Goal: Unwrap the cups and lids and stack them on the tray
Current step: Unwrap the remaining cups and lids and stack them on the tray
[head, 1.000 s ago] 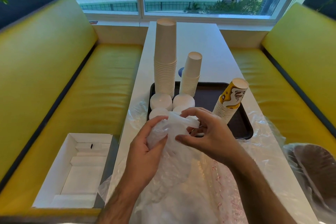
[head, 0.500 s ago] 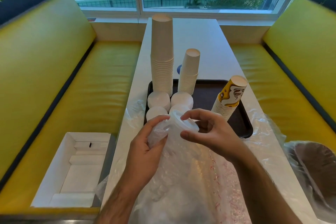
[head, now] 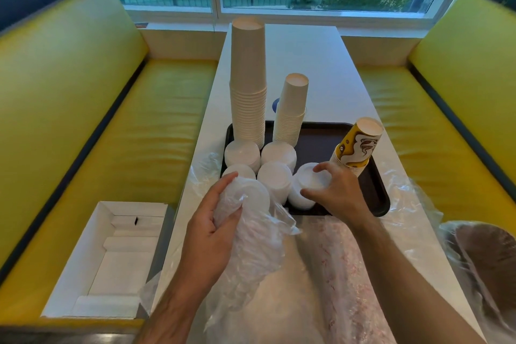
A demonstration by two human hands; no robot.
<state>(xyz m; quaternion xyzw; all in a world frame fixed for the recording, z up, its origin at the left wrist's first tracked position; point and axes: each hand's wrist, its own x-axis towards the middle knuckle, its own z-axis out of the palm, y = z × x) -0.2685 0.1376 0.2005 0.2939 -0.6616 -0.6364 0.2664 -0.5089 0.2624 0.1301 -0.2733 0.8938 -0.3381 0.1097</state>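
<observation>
A dark tray [head: 374, 195] lies across the white worktop [head: 307, 64], its near edge towards the person. At the tray's far left corner stands a tall stack of plain cups [head: 248, 84], upside down; just right of it along the far edge stands a shorter stack of plain cups [head: 291, 109], also inverted. At the tray's right edge a stack of yellow printed cups [head: 356, 148] leans to the right. Four low piles of white lids [head: 276, 176] sit in the near left part of the tray, close together in two rows. The right hand [head: 339, 190] is curled over a fifth pile of lids [head: 303, 190] at the near edge of the tray, thumb and fingers gripping its top; this pile is just right of the other four and just beside the foot of the printed cups. The left hand [head: 212, 232] grips a clear plastic wrapper [head: 251, 246] with more lids [head: 251, 193] showing at its open end, held above the near left corner of the tray; whether the wrapper touches the tray cannot be told. Loose clear plastic sheeting [head: 349, 274] covers the near end of the worktop and trails past its right edge. An open white cardboard box [head: 111, 260] lies on the yellow bench seat [head: 125, 134] off the worktop's left edge.
</observation>
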